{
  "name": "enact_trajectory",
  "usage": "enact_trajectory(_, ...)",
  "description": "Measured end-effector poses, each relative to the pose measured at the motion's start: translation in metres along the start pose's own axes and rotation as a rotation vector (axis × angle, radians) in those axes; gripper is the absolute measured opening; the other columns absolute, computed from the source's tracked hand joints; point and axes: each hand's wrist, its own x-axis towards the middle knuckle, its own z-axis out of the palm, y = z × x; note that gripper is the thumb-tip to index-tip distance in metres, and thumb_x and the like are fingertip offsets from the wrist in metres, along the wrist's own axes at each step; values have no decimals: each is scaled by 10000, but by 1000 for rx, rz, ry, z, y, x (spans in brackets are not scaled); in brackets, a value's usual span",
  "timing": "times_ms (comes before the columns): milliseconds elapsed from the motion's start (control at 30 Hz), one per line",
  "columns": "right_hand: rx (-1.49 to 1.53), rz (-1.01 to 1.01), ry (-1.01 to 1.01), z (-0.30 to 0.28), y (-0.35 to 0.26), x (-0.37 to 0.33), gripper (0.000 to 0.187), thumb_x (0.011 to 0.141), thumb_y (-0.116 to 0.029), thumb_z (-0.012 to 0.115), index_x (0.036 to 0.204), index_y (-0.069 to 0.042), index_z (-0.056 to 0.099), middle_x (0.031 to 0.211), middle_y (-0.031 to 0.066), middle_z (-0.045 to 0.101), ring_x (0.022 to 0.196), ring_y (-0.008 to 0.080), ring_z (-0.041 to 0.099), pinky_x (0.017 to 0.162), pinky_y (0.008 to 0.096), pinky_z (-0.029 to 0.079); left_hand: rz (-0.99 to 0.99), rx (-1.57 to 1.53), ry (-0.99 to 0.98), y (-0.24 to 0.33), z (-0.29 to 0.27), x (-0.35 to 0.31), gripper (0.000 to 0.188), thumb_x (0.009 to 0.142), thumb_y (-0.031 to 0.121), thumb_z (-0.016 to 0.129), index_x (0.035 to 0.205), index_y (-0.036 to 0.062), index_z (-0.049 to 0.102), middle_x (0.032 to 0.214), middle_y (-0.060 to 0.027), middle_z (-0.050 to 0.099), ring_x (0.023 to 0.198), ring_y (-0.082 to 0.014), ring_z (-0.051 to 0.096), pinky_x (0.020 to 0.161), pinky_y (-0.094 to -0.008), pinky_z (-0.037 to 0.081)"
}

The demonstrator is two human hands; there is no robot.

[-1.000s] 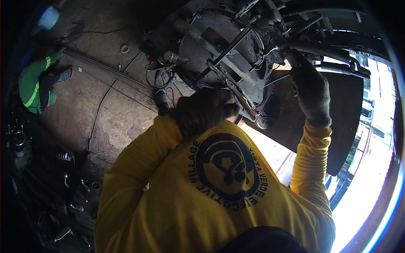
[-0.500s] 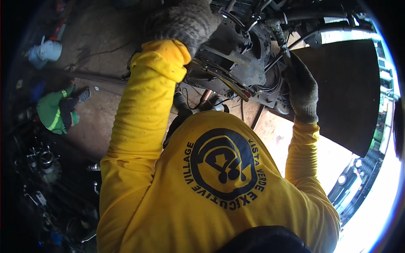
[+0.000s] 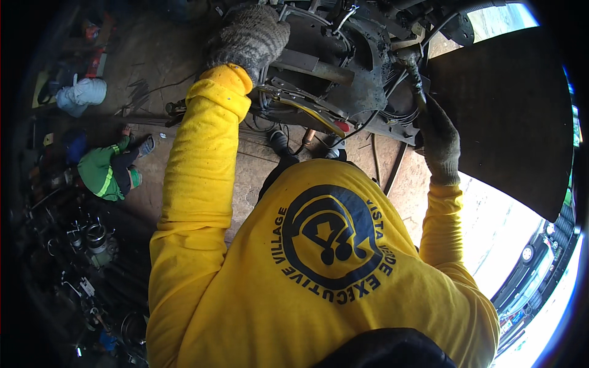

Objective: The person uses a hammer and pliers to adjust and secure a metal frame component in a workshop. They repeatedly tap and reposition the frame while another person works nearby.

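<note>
Hammer-like tool (image 3: 415, 75), in the head view, sits in the curled right hand (image 3: 440, 138) beside the dark metal assembly (image 3: 365, 83); probably stiff and head-heavy, it suits a hold low down. Left hand (image 3: 250, 40) has bent fingers; its grip I cannot tell.

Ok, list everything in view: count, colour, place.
Assembly: one, dark grey metal, top centre.
Strip: one, yellow with a red end, along the assembly's near edge.
Bar: one, mottled grey, upper right of centre.
Sheet: one, dark brown, right.
Vehicle: one, dark, lower right.
Co-worker: one, green top, left.
Container: one, pale, upper left.
Parts: many, dark and silvery, lower left.
Floor: one, brown, centre left.
Shirt: one, yellow, lower centre.
Left hand: one, grey glove, top, left of centre.
Right hand: one, grey-brown glove, at the bar's lower end.
</note>
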Motion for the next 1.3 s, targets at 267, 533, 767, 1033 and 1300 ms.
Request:
enact_trajectory(267,-3,-16,-13,2,7,5,429,1027,-159,660,1436,-36,621,881,6,694,660,47,597,579,233,493,-31,-27,-59,3,-13,-1,669,960,539,648,1443,80,608,1473,-194,593,1391,-361,538,1185,-474,403)
enact_trajectory(533,59,24,-53,5,14,5,422,1034,-145,665,1433,-17,617,878,11,694,664,44,591,557,228,483,-49,-5,-37,2,-9,-2,677,973,543,622,1473,89,579,1521,-184,551,1423,-346,508,1201,-469,384)
enact_trajectory(767,120,46,-66,6,20,4,427,1044,-185,653,1436,-21,616,869,-1,667,645,42,571,549,222,478,-83,-46,-173,36,-48,-25,690,958,545,650,1470,88,580,1512,-181,558,1395,-343,531,1189,-461,395)
enact_trajectory(1033,215,165,-125,20,18,13,442,1049,-226,643,1438,-20,600,875,22,684,621,59,590,536,230,488,5,-94,-68,18,-32,-21,637,950,541,663,1344,41,672,1336,-198,677,1265,-363,627,1098,-466,470)
enact_trajectory(1300,181,67,-242,44,-5,62,517,1053,-383,622,1396,5,611,891,79,705,638,106,643,561,263,524,64,-41,-20,2,-23,-21,582,964,552,635,1261,57,711,1219,-204,718,1177,-380,664,1045,-462,498)
